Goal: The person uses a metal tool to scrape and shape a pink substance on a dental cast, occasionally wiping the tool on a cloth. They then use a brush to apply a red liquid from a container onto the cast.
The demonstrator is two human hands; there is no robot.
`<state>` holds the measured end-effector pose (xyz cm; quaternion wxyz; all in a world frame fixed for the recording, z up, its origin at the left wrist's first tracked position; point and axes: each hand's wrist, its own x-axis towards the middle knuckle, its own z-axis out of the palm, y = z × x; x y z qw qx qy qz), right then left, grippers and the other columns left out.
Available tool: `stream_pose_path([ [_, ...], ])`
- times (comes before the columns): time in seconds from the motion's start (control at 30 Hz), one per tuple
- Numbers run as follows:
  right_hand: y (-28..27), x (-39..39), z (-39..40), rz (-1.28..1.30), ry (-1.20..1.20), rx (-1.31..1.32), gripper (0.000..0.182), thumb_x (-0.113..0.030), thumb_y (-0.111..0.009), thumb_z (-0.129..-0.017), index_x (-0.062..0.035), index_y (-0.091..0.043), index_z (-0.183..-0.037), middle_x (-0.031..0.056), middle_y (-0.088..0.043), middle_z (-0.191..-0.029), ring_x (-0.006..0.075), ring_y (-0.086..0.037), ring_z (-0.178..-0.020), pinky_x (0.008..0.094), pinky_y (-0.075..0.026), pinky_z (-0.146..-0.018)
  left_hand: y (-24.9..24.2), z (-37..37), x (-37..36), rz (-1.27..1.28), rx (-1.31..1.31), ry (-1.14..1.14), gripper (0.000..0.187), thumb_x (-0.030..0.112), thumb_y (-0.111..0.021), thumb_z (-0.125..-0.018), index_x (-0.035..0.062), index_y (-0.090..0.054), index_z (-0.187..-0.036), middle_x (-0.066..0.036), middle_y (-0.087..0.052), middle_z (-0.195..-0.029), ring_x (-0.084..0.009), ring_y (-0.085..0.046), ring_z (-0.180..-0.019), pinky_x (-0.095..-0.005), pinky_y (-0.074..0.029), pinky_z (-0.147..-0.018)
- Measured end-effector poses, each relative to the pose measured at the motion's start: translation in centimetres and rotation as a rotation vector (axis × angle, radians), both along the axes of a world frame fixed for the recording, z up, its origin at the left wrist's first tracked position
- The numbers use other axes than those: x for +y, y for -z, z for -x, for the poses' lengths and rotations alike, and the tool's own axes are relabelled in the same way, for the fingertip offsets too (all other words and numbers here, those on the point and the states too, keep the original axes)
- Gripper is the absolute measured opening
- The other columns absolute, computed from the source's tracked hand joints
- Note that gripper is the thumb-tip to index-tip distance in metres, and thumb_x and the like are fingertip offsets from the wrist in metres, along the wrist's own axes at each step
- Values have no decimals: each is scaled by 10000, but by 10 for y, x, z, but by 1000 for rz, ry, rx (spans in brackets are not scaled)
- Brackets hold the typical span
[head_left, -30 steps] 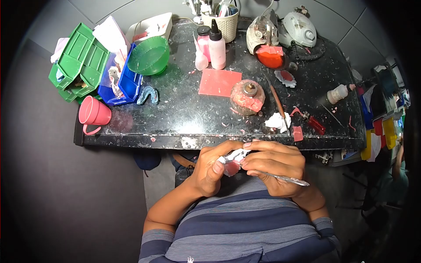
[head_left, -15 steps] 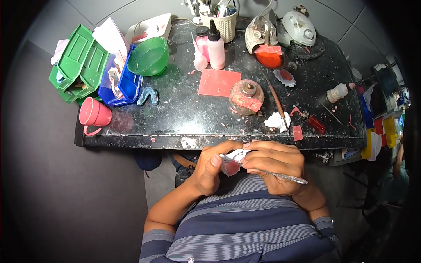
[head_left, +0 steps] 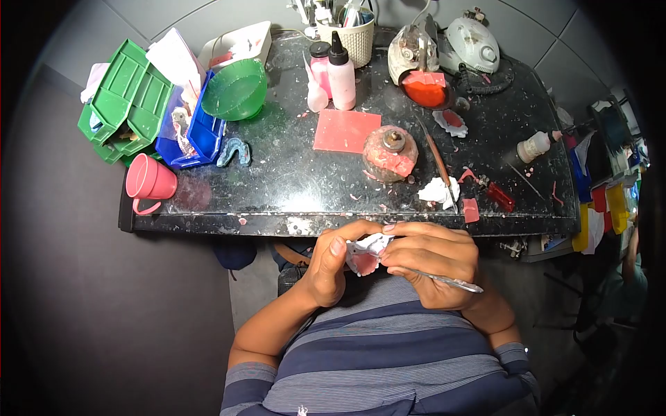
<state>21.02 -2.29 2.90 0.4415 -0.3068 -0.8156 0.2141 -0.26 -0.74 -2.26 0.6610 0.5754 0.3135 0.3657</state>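
In front of my striped shirt, just off the desk's near edge, I hold a white plaster dental cast (head_left: 364, 258) with pink wax in its middle. My left hand (head_left: 330, 265) is closed around the cast's left side, thumb on the near face. My right hand (head_left: 437, 263) pinches a thin metal carving tool (head_left: 451, 280); its handle end points out to the right. The tool's working tip is hidden behind my fingers, close to the cast. Fingers of both hands meet at the cast's far rim.
On the black desk (head_left: 277, 173) stand a wax-smeared spirit burner (head_left: 390, 163), a pink wax sheet (head_left: 347, 130) and a wooden-handled knife (head_left: 434, 149). A red lighter (head_left: 499, 197) lies at right. Bottles (head_left: 341, 80), a green bowl (head_left: 236, 90) and a pink mug (head_left: 150, 179) stand farther off.
Both hands have shifted very slightly left with the cast and the carving tool. The cast is turned a little, showing more of its pink wax. Things on the desk are unmoved.
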Motion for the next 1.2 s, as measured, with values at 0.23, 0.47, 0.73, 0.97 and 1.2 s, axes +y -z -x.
stream_pose_path([
  [0.23, -4, -2, -3, 68, 77, 65, 83, -62, -731, -888, 9, -718, -928, 147, -741, -923, 335, -734, -991, 438, -589, -917, -12, -1, 3, 4, -28, 9, 996, 802, -362, -882, -73, -538, -1323, -104, -629, -1066, -180, -598, -1000, -302, -461, -828],
  [0.47, -3, -3, -4, 37, 93, 88, 110, -52, -687, -938, 42, -689, -995, 198, -726, -1005, 354, -720, -1056, 400, -605, -898, -6, -7, 3, -102, -216, 61, 897, 510, -584, -901, -59, -256, -1511, -181, -439, -1375, -241, -417, -1311, -386, -305, -1112],
  [0.73, -2, -3, 1, 0, 131, 24, 94, 6, -699, -905, 43, -701, -991, 190, -729, -1022, 343, -726, -1048, 386, -614, -870, -1, -8, 6, -288, -170, 46, 942, 497, -647, -920, -65, -196, -1527, -185, -435, -1381, -258, -451, -1291, -406, -346, -1098],
  [0.97, -4, -1, 2, 6, 83, 47, 106, 22, -707, -889, 51, -704, -991, 190, -732, -977, 356, -725, -1043, 408, -609, -882, 1, -7, 7, -357, -118, 26, 937, 489, -649, -924, -64, -195, -1528, -192, -436, -1368, -262, -460, -1280, -407, -346, -1100],
  [1.2, -1, -2, 5, 20, 112, 77, 79, -1, -694, -913, 53, -712, -968, 189, -737, -972, 360, -725, -1041, 411, -606, -891, 0, -8, 7, -368, -106, 24, 955, 536, -636, -936, -65, -191, -1530, -198, -426, -1383, -264, -450, -1300, -408, -340, -1109],
])
